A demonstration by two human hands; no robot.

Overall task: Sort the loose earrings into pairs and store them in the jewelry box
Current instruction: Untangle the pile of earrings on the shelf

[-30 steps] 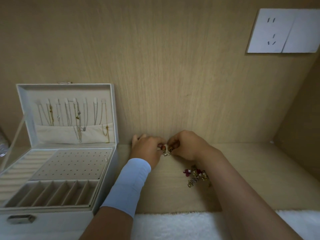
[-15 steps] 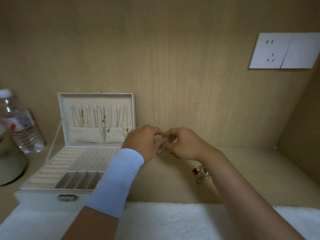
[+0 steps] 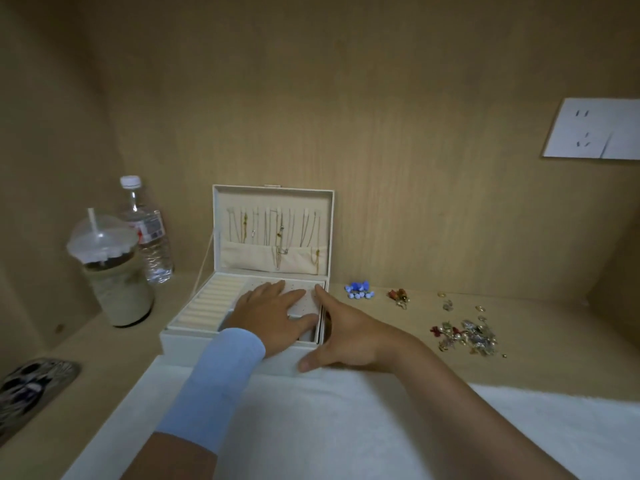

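Wooden worktop (image 3: pixel 554 341). Towards its back edge, left to right: iced coffee cup (image 3: pixel 116 282), water bottle (image 3: pixel 150 237), open jewelry box (image 3: pixel 214 344), blue earrings (image 3: pixel 358 290), red earrings (image 3: pixel 398 295), mixed earring pile (image 3: pixel 467 336). A white towel (image 3: pixel 311 427) covers the front edge, with a patterned phone (image 3: pixel 31 386) far left.

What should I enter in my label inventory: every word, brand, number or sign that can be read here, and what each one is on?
No text here can be quoted.
On the clear plastic water bottle, the white and red label carries print, too blurred to read.
On the white wall socket plate, only slot holes show, no lettering.
On the domed-lid plastic drink cup, no print is visible.
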